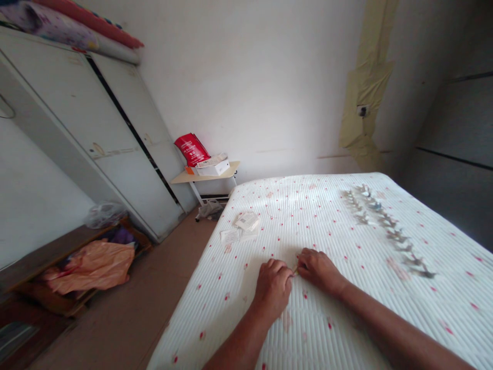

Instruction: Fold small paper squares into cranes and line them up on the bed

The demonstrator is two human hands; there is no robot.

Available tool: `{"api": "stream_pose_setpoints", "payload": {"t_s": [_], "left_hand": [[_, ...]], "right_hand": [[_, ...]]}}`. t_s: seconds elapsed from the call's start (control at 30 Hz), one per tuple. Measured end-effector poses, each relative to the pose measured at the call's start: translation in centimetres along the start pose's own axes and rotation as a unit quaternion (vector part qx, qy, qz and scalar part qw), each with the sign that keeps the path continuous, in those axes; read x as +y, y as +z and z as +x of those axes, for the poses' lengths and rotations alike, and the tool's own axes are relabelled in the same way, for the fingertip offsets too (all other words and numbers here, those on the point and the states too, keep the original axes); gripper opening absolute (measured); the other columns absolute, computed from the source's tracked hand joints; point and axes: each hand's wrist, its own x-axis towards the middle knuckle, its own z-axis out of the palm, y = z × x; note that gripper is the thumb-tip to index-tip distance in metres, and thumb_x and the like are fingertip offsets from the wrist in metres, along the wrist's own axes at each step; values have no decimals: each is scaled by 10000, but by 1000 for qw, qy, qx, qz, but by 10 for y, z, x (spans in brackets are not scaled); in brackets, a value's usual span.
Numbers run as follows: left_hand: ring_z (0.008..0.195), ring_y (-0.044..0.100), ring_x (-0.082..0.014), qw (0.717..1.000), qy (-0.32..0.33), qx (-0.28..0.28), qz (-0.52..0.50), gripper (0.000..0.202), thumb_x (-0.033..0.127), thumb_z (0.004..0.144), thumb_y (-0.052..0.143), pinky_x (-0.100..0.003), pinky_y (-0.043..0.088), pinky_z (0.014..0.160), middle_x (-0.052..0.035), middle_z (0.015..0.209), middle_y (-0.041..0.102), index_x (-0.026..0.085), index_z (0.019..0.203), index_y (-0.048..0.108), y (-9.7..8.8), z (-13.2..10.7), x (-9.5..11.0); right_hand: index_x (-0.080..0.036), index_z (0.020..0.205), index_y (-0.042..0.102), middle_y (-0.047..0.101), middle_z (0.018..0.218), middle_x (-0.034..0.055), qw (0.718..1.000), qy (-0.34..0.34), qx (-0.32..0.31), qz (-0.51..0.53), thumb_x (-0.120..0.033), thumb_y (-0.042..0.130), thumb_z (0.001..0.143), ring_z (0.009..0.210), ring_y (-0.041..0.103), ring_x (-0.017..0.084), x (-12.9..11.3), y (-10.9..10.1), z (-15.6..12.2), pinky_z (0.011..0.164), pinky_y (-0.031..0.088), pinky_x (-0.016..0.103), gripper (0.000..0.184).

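Thin yellowish piece (296, 269), perhaps a small stick, low centre of the frame on the dotted white mattress (308, 216), pinched between the curled left hand (273, 287) and right hand (318, 267), paper packets (243, 226) up-left, row of grey pieces (385, 226) at right, side table (204, 178) beyond.

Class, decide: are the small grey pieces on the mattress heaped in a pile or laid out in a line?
Laid out: the grey pieces run in a long row across the mattress, not heaped.
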Motion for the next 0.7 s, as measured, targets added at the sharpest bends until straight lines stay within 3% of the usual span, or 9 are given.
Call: {"api": "stream_pose_setpoints", "payload": {"t_s": [0.23, 0.47, 0.7], "left_hand": [[824, 482, -170, 996, 44, -4, 77, 184, 122, 798, 488, -316, 354, 711, -35, 808, 562, 225, 859, 628, 0, -3, 3], [833, 472, -184, 994, 40, -25, 101, 161, 145, 806, 498, -326, 360, 711, -38, 805, 552, 215, 866, 630, 2, -3, 4], [973, 461, -190, 994, 61, -37, 86, 182, 146, 808, 494, -344, 365, 800, -32, 1026, 592, 215, 913, 625, -2, -1, 9]], "right_hand": [[-165, 688, 583, 588, 771, 49, 1000, -3, -13, 3, -175, 483, 774, 731, 551, 155, 0, -2, 0, 611, 321, 244, 132], [-168, 689, 552, 557, 767, 28, 999, 11, 4, 52, -162, 491, 747, 704, 537, 138, 3, 0, -3, 611, 336, 233, 84], [-171, 689, 542, 552, 783, 14, 986, 29, 11, 161, -127, 517, 673, 689, 529, 116, 12, 4, 1, 625, 364, 211, 53]]}}
